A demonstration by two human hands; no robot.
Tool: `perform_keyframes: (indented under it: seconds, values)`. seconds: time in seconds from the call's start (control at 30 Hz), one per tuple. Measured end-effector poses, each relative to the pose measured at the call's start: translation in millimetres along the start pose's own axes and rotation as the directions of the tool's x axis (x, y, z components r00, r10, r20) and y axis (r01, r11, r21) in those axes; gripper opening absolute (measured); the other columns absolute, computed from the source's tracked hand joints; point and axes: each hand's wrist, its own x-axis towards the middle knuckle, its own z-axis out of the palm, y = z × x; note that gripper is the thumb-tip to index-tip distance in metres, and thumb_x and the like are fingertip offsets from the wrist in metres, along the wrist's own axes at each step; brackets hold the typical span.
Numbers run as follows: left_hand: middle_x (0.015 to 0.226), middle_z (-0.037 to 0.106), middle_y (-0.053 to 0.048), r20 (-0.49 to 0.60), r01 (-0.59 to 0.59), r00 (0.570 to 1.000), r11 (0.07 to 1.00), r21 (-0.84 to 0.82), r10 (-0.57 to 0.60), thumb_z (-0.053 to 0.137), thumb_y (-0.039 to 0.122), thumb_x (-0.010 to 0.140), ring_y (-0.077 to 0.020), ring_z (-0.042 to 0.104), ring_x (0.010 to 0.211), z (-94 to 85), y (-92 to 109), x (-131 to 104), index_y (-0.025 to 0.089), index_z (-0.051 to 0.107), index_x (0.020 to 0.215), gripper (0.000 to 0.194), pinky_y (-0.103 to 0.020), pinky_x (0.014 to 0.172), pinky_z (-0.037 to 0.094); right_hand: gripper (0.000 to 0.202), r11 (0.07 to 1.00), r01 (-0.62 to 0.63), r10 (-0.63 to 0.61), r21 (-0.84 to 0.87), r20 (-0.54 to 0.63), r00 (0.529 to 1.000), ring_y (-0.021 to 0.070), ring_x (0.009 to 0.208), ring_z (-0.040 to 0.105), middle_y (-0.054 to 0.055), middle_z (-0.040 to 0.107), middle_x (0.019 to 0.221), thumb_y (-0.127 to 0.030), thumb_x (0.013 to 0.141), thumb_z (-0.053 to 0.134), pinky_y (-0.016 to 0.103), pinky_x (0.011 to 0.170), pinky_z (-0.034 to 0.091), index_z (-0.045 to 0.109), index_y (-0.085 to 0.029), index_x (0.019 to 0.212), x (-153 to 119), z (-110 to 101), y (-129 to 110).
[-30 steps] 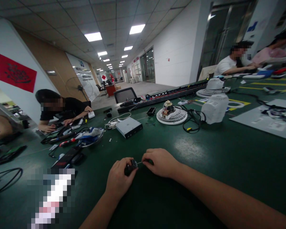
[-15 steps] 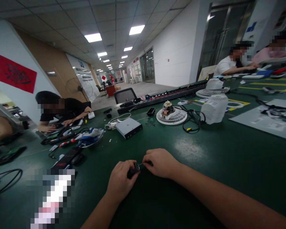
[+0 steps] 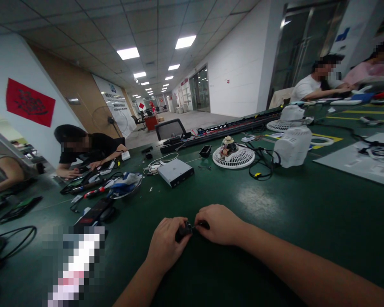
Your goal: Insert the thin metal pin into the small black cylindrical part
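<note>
In the head view my left hand point(image 3: 168, 241) is closed around a small dark cylindrical part point(image 3: 184, 229), its end turned to the right. My right hand point(image 3: 218, 224) pinches a thin rod-like tool point(image 3: 193, 228), whose tip meets or nearly meets the end of that part. My fingers cover most of the tool, so its exact kind is hidden. Both hands are low over the green table point(image 3: 230, 273). Beyond them lies a silver disc drive point(image 3: 175, 171).
Past the drive are a white fan grille with a motor point(image 3: 233, 157), a white plastic housing point(image 3: 292, 147), a small black box point(image 3: 205, 151) and black cables point(image 3: 261, 168). Left of my hands lie a blue-and-white bundle point(image 3: 124, 184) and tools. A co-worker point(image 3: 92, 151) leans over the table.
The gap between my hands has narrowed, and less of the thin rod shows. The whole view has shifted slightly; my grips look the same.
</note>
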Motion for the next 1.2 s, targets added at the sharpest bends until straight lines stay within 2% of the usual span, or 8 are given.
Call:
perform_keyframes:
  seconds: [0.17, 0.3, 0.47, 0.6, 0.73, 0.9, 1.13, 1.2]
  values:
    - [0.094, 0.07, -0.003, -0.009, 0.038, 0.999, 0.999, 0.037, -0.038, 0.069, 0.016, 0.076, -0.0212, 0.064, 0.079, 1.2, 1, 1, 0.023, 0.057, 0.097, 0.025, -0.036, 0.07, 0.052, 0.019, 0.998, -0.043, 0.043, -0.05, -0.01, 0.999, 0.0205, 0.081, 0.063, 0.005, 0.07, 0.089, -0.03, 0.086, 0.053, 0.029, 0.068, 0.041, 0.07, -0.022, 0.093, 0, -2, 1]
    - [0.092, 0.07, -0.002, -0.009, 0.102, 0.995, 0.994, 0.046, -0.102, 0.068, 0.02, 0.077, -0.0214, 0.064, 0.077, 0.4, 1, 3, 0.023, 0.058, 0.094, 0.02, -0.035, 0.067, 0.051, 0.018, 0.988, -0.141, 0.135, -0.061, -0.089, 0.987, 0.0202, 0.078, 0.063, 0.005, 0.069, 0.086, -0.028, 0.086, 0.051, 0.03, 0.067, 0.04, 0.067, -0.021, 0.089, 1, -3, 2]
    - [0.096, 0.069, -0.002, 0.045, 0.205, 0.978, 0.978, 0.03, -0.206, 0.066, 0.022, 0.079, -0.0215, 0.063, 0.083, 0.0, 3, 3, 0.022, 0.057, 0.094, 0.017, -0.036, 0.074, 0.049, 0.021, 0.955, -0.255, 0.274, 0.152, -0.115, 0.955, 0.018, 0.077, 0.062, 0.003, 0.068, 0.087, -0.035, 0.084, 0.057, 0.027, 0.064, 0.04, 0.067, -0.024, 0.098, 4, 5, 1]
    - [0.098, 0.069, -0.003, 0.075, 0.275, 0.959, 0.961, 0.013, -0.275, 0.064, 0.024, 0.08, -0.0217, 0.063, 0.085, 0.6, 3, 3, 0.023, 0.057, 0.096, 0.017, -0.036, 0.075, 0.048, 0.031, 0.953, -0.221, 0.241, 0.206, -0.078, 0.967, 0.0187, 0.082, 0.062, 0.002, 0.065, 0.099, -0.043, 0.078, 0.065, 0.028, 0.067, 0.042, 0.068, -0.027, 0.105, 7, 15, 2]
    - [0.101, 0.069, -0.003, 0.097, 0.327, 0.941, 0.945, -0.012, -0.324, 0.064, 0.025, 0.08, -0.0217, 0.062, 0.088, 0.3, 2, 4, 0.023, 0.057, 0.094, 0.016, -0.035, 0.076, 0.047, 0.019, 0.965, -0.209, 0.218, 0.161, -0.037, 0.975, 0.0189, 0.083, 0.063, 0.002, 0.065, 0.094, -0.037, 0.08, 0.064, 0.028, 0.067, 0.041, 0.071, -0.028, 0.095, 9, 20, 3]
    - [0.103, 0.068, -0.003, 0.108, 0.365, 0.927, 0.93, -0.038, -0.359, 0.064, 0.026, 0.08, -0.0218, 0.062, 0.092, 0.2, 1, 4, 0.022, 0.057, 0.095, 0.016, -0.035, 0.079, 0.047, 0.014, 0.961, -0.219, 0.23, 0.17, -0.05, 0.972, 0.0176, 0.079, 0.062, 0.001, 0.065, 0.089, -0.033, 0.077, 0.066, 0.027, 0.063, 0.039, 0.068, -0.023, 0.087, 8, 18, 4]
    - [0.109, 0.067, -0.008, 0.071, 0.398, 0.914, 0.916, 0.043, -0.401, 0.066, 0.032, 0.079, -0.0264, 0.059, 0.102, 2.2, -2, 2, 0.021, 0.061, 0.116, 0.039, -0.042, 0.089, 0.045, 0.013, 0.949, -0.201, 0.227, 0.245, -0.085, 0.97, 0.0167, 0.08, 0.061, 0.002, 0.067, 0.09, -0.029, 0.083, 0.061, 0.027, 0.068, 0.041, 0.069, -0.023, 0.09, 9, 17, 3]
    - [0.112, 0.067, -0.009, 0.066, 0.393, 0.915, 0.916, 0.074, -0.398, 0.067, 0.033, 0.079, -0.0276, 0.058, 0.104, 1.5, -3, 3, 0.019, 0.063, 0.116, 0.04, -0.044, 0.091, 0.044, 0.013, 0.945, -0.198, 0.228, 0.261, -0.092, 0.969, 0.0169, 0.08, 0.061, 0.001, 0.068, 0.09, -0.029, 0.083, 0.062, 0.027, 0.068, 0.042, 0.07, -0.024, 0.09, 9, 17, 3]
